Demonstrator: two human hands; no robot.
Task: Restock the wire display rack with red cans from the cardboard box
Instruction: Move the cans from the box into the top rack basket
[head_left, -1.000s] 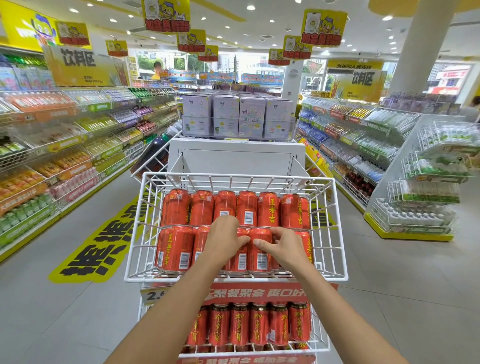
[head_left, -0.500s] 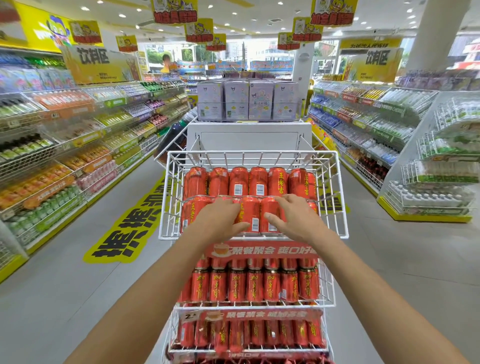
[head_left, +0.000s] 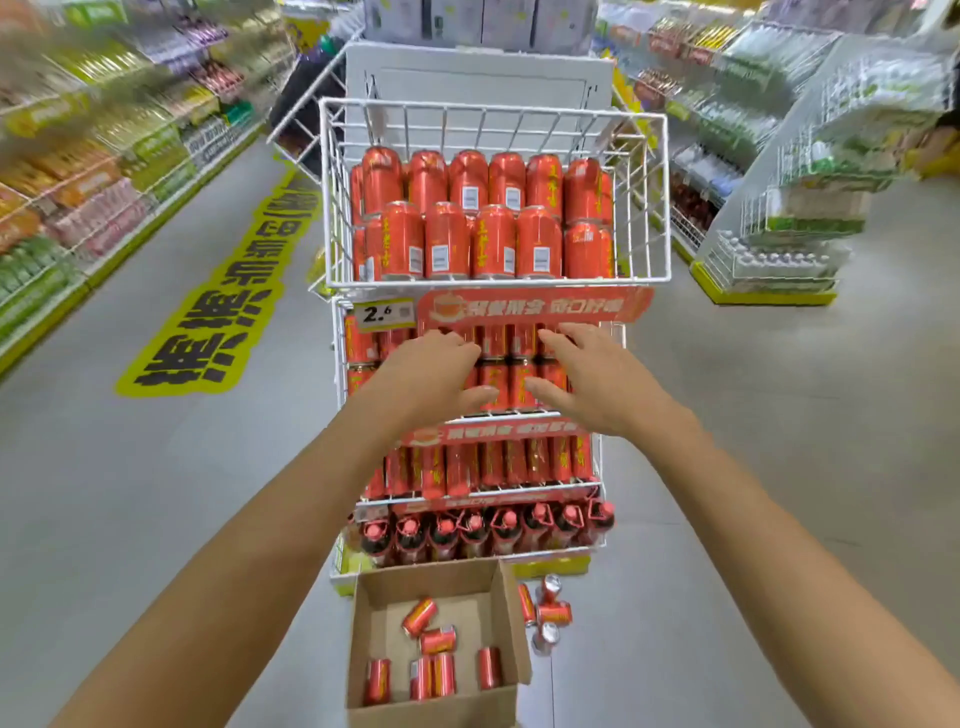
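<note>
Head view: wire display rack (head_left: 658, 197) top basket packed, red cans (head_left: 492, 244) upright in two rows, barcodes frontward for shoppers. Left hand (head_left: 431, 376) and right hand (head_left: 597, 382) hang before second tier, each grip spread, holding nothing. Cardboard box (head_left: 511, 623) on floor below, few loose cans (head_left: 434, 670) inside; more spilled beside it (head_left: 548, 610). Contact with tier cans unclear, frame blurred. Versus half a second ago: hands off top basket, lowered; gaze tipped down, box now visible.

My left hand (head_left: 431, 374) and right hand (head_left: 597, 384) hover empty, fingers (head_left: 558, 332) spread, before the rack (head_left: 332, 208) of red cans (head_left: 447, 241). Below, the cardboard box (head_left: 511, 618) holds loose cans (head_left: 418, 616).
</note>
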